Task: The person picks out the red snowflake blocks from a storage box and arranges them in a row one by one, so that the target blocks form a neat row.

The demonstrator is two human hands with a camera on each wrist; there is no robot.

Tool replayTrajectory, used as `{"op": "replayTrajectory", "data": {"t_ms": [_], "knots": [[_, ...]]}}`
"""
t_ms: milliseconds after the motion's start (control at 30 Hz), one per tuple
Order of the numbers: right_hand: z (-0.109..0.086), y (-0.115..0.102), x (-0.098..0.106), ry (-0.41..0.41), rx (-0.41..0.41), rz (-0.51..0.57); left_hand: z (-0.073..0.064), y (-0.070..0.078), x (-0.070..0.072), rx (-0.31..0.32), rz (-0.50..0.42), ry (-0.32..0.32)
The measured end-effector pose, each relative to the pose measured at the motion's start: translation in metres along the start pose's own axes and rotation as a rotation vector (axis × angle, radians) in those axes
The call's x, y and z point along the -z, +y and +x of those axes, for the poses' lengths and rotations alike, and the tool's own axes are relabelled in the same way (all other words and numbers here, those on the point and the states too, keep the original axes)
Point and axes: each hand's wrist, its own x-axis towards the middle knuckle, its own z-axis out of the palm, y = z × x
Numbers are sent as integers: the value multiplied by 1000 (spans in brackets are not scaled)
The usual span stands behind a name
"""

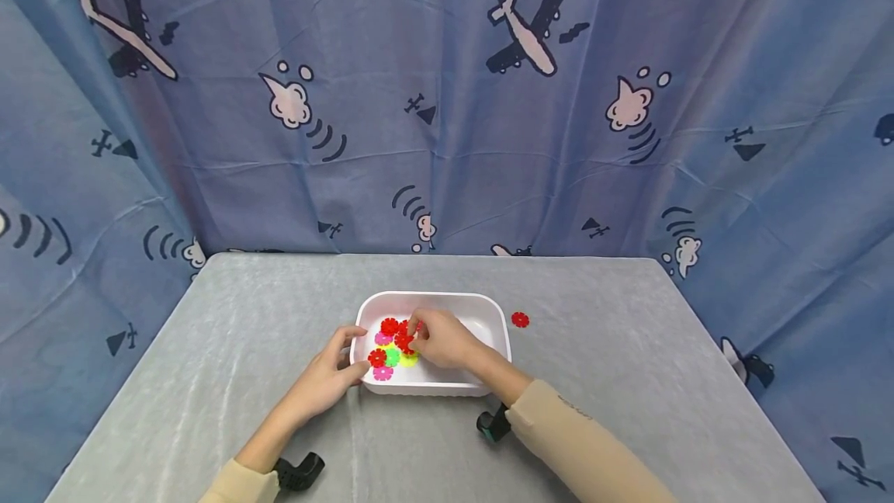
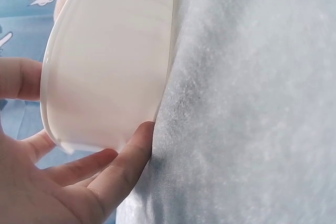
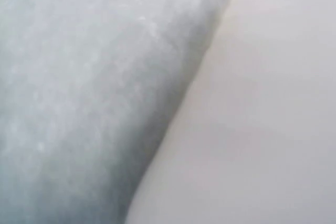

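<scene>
A white plastic tray (image 1: 433, 390) stands on the table, with several notched snowflake discs in its left half. Red, pink, yellow and green ones lie heaped there, among them a green disc (image 1: 393, 356) and a pink disc (image 1: 382, 373). My left hand (image 1: 323, 377) holds the tray by its left end. In the left wrist view, the tray's outer wall (image 2: 107, 66) sits between the thumb and fingers of that hand. Reaching in over the front rim, my right hand (image 1: 447, 338) pinches a red snowflake disc (image 1: 404, 343) at the heap; its fingers partly hide the disc.
One loose red disc (image 1: 520, 320) lies on the table right of the tray. The grey cloth-covered table (image 1: 615, 379) ends at a blue patterned curtain (image 1: 447, 115). The tray's outer wall (image 3: 252, 119) fills much of the blurred right wrist view.
</scene>
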Motion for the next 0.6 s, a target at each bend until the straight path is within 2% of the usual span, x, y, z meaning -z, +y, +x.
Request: {"op": "replayTrajectory", "data": {"t_ms": [400,600], "knots": [[-26,2,22,17,85,39,2,-2,-1,-23,-1,16],[-43,6,35,62,120,59,2,-2,-1,-22,-3,8]]}}
